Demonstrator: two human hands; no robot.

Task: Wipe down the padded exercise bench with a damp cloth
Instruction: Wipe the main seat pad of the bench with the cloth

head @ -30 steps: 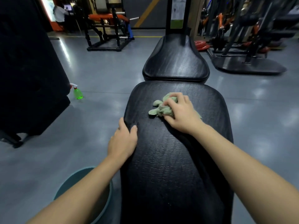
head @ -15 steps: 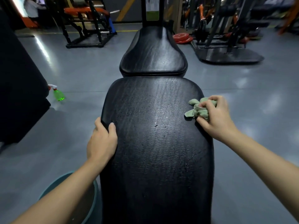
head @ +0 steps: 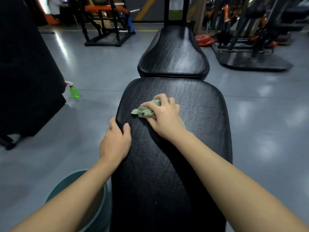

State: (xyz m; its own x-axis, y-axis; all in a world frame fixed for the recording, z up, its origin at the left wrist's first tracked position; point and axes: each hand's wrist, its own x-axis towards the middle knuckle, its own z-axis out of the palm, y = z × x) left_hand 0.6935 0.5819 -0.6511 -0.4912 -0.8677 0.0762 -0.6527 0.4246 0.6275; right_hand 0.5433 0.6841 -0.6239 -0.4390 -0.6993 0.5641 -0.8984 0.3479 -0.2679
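Right hand (head: 164,118) has its fingers clenched around the crumpled green cloth (head: 145,111) and presses it onto the padded bench (head: 192,114) — left of centre on the long pad, toward its far end. Left hand (head: 115,141) grips the pad's left edge, nearer the camera: thumb on top, fingers curled over the side. The hands are near each other, not touching. Second pad (head: 173,54) sits just beyond the long one. On the floor (head: 93,67): green spray bottle (head: 74,92) off to the left, teal bucket (head: 105,198) beside the bench under the left forearm.
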